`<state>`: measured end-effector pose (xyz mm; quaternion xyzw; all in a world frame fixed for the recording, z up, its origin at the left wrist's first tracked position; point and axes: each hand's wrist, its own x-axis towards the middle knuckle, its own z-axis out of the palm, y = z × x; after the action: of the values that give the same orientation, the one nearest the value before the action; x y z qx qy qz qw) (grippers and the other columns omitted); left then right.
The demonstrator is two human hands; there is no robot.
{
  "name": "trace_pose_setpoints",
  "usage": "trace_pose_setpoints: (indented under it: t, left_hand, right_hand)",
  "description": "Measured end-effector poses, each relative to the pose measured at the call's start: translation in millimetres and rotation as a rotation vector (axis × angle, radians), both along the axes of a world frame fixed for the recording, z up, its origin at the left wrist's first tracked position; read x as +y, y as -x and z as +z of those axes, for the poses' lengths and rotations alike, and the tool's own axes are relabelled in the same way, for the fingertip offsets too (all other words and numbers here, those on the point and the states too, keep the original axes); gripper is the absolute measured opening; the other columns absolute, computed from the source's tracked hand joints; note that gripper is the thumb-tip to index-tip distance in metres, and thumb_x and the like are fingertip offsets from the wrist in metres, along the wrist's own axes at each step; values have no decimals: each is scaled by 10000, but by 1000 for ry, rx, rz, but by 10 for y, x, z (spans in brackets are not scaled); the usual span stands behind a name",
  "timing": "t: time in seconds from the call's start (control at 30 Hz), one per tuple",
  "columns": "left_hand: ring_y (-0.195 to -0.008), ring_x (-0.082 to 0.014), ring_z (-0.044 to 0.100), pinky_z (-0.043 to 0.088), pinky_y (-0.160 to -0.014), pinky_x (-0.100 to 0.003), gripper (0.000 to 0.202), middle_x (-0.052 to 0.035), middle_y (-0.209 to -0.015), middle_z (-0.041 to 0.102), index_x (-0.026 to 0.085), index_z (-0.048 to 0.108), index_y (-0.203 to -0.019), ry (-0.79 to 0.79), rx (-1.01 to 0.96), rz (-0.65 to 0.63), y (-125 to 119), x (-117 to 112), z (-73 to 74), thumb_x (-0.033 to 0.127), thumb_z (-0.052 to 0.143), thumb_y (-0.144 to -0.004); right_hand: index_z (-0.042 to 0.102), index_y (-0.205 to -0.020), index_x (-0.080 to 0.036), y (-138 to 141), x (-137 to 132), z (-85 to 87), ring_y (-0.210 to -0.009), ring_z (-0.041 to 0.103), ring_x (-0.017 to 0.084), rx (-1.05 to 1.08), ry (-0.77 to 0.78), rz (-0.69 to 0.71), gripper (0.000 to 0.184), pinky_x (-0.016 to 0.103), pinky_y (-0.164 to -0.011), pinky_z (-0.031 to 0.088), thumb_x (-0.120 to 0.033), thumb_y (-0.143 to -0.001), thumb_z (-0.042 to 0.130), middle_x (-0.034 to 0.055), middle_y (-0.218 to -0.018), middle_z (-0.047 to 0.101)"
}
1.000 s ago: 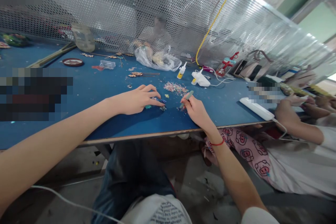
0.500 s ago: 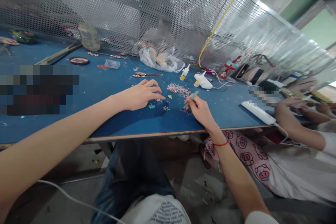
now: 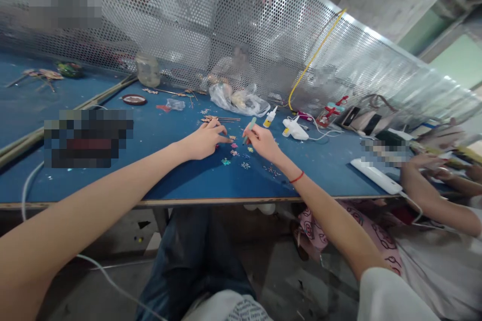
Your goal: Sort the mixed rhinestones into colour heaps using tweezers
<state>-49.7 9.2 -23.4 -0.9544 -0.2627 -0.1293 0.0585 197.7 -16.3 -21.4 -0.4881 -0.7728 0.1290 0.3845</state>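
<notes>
My left hand (image 3: pixel 206 140) rests on the blue tabletop with its fingers apart and nothing visible in them. Its fingertips are beside small colored groups of bits that look like beads or sequins, among them a pink group (image 3: pixel 234 153), a teal group (image 3: pixel 226 161) and a silvery group (image 3: pixel 245 165). In my right hand (image 3: pixel 261 143) is a slim pale green tool (image 3: pixel 250 129), held like a pen, its dark tip pointing down near a yellow group (image 3: pixel 250 149). Whether the tip touches anything, I cannot tell. Ornamented hairpins (image 3: pixel 222 119) lie just behind my left hand.
Behind are a crumpled plastic bag (image 3: pixel 239 101), a glue bottle (image 3: pixel 270 118), a white glue gun (image 3: pixel 295 129) with its cord, and a jar (image 3: pixel 147 71). Perforated metal sheeting (image 3: pixel 181 20) bounds the far edge. At right, a co-worker's arm (image 3: pixel 425 190) is near a white device (image 3: pixel 376 176).
My right hand has moved left and away from me with the green tool, closer to my left hand. My left hand stays among the small groups. The camera view has shifted slightly.
</notes>
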Motion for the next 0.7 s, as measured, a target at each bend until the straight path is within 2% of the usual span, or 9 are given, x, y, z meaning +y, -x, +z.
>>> trace_pose_setpoints:
  t: [0.13,0.3,0.47,0.7]
  left_hand:
    - [-1268,-311,415,423,-1040,-478,634,-134,-1340,594,271,667,-1395,-4,-11,0,-14,-13,-7,19,390,-883]
    - [-1295,-310,401,420,-1035,-469,683,-127,-1374,582,283,637,-1426,19,-7,-19,-37,-8,-10,-9,371,-868]
    - [-1294,-317,404,419,-1050,-492,664,-139,-1375,581,265,636,-1426,23,-2,-17,-42,-12,-9,-3,363,-884]
    - [-1291,-302,410,425,-1058,-469,634,-128,-1363,587,282,652,-1407,24,-8,-18,-30,10,-21,12,395,-895]
  right_hand:
    - [594,-816,-214,96,151,-67,-601,607,182,-20,14,8,475,318,-676,469,-638,-994,477,19,-633,643]
    - [594,-834,-214,102,170,-150,-652,640,197,-14,16,5,490,323,-705,481,-667,-978,472,36,-686,680]
    - [596,-848,-217,118,152,-142,-657,662,207,3,17,21,525,332,-706,499,-709,-968,455,47,-700,692]
    - [608,-859,-216,125,130,-129,-696,695,222,19,20,34,576,344,-726,523,-765,-945,456,53,-735,704]
